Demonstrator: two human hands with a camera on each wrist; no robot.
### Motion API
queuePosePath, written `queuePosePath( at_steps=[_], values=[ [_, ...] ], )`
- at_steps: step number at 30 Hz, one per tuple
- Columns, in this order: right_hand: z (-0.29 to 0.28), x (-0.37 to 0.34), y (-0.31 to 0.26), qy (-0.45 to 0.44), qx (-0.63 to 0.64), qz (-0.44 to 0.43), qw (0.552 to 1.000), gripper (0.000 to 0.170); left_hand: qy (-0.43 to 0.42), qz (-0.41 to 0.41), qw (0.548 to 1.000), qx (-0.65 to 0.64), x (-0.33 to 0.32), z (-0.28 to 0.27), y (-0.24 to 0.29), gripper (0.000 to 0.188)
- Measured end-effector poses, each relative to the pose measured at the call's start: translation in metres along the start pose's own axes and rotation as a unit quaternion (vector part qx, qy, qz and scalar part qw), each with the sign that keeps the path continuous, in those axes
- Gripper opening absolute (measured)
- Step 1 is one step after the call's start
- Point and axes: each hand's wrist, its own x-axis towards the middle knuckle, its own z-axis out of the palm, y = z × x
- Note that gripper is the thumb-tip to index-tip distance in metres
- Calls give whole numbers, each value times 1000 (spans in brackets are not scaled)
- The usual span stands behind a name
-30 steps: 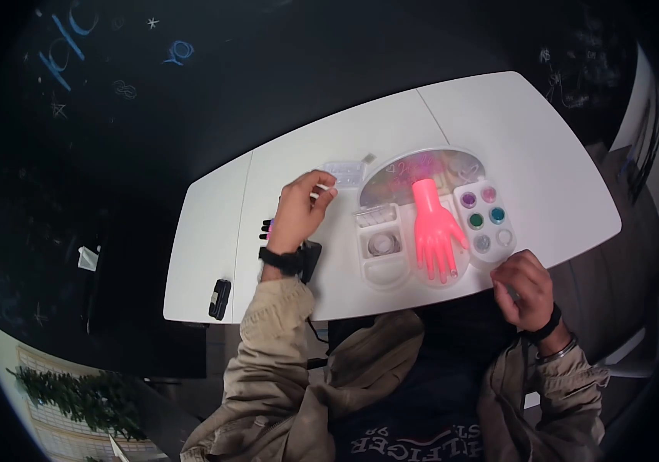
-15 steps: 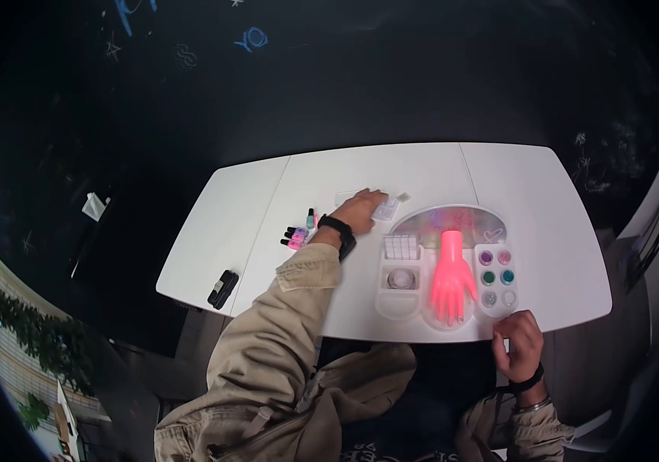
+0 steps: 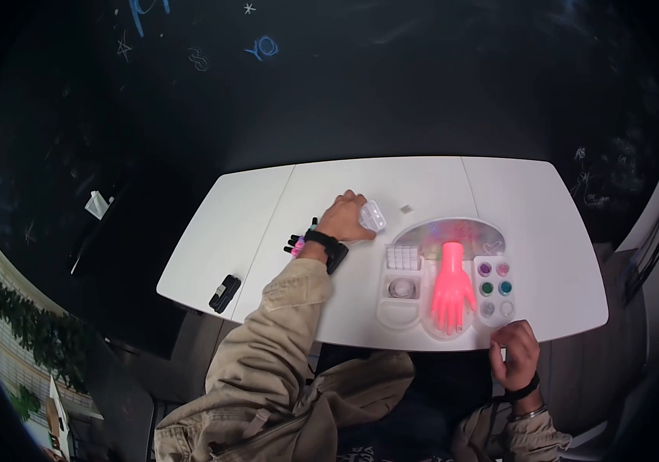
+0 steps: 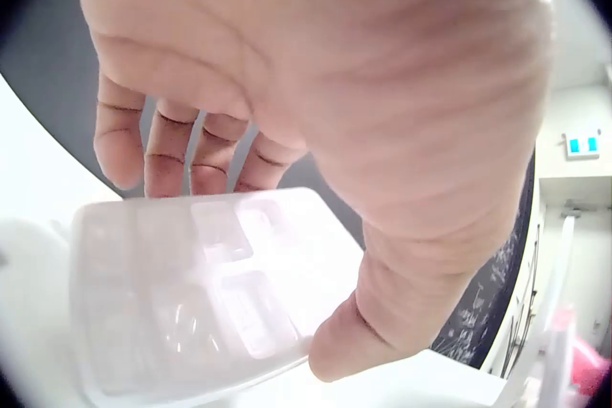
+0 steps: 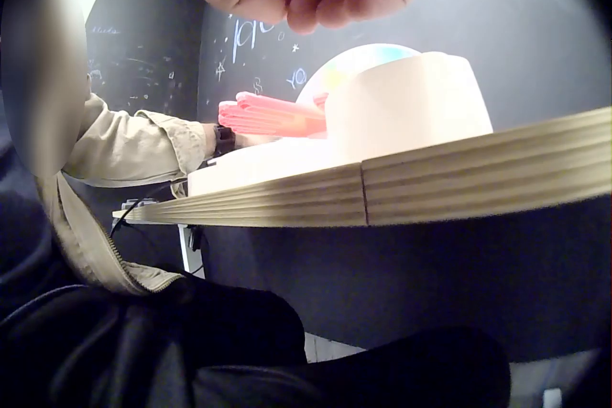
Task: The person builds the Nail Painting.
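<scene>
My left hand (image 3: 342,219) grips the clear compartmented case (image 3: 372,216), thumb (image 4: 346,339) at the near side and fingers at the far edge, a hold by the rim that seems meant to leave its cells in sight. The case tilts over the table (image 3: 345,304), left of the white tray (image 3: 399,314); I cannot tell whether its lower edge touches down.

My right hand (image 3: 516,356) holds nothing, its fingers loosely curled near the table's edge, probably just out of the way.

The pink model hand (image 3: 451,289) lies on the tray's middle, fingers towards me, presumably so its nails are easy to reach. To its right, 6 small pots (image 3: 486,288) sit in 2 columns, likely spaced to keep their colours apart. Black-capped bottles (image 3: 297,245) lie beside my left wrist, perhaps grouped for easy reach.
</scene>
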Motion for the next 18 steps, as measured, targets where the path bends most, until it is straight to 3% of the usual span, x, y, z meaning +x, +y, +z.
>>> queuePosePath(
  at_steps=[1, 2, 5, 6, 10, 14, 18],
  values=[
    [0, 0, 0, 1, 1, 2, 1000, 19, 25, -7, 999, -19, -6, -5, 3, 87],
    [0, -1, -1, 0, 1, 2, 1000, 20, 108, 27, 994, -2, -11, -3, 0, 78],
    [0, 0, 0, -2, 5, 4, 1000, 21, 120, -34, 986, -114, -33, -24, 17, 66],
    [0, -1, 0, -3, 6, 4, 1000, 21, 149, 20, 979, -141, -39, -23, 12, 48],
    [0, -2, 1, 0, 7, 2, 1000, 22, 146, 64, 971, -180, -65, -26, 6, 31],
    [-1, -1, 0, -1, 5, 8, 1000, 22, 160, 33, 957, -239, -85, -30, 16, 29],
    [1, -3, 2, -3, 7, 15, 1000, 22, 142, 97, 957, -233, -96, -31, 27, 28]
  ],
)
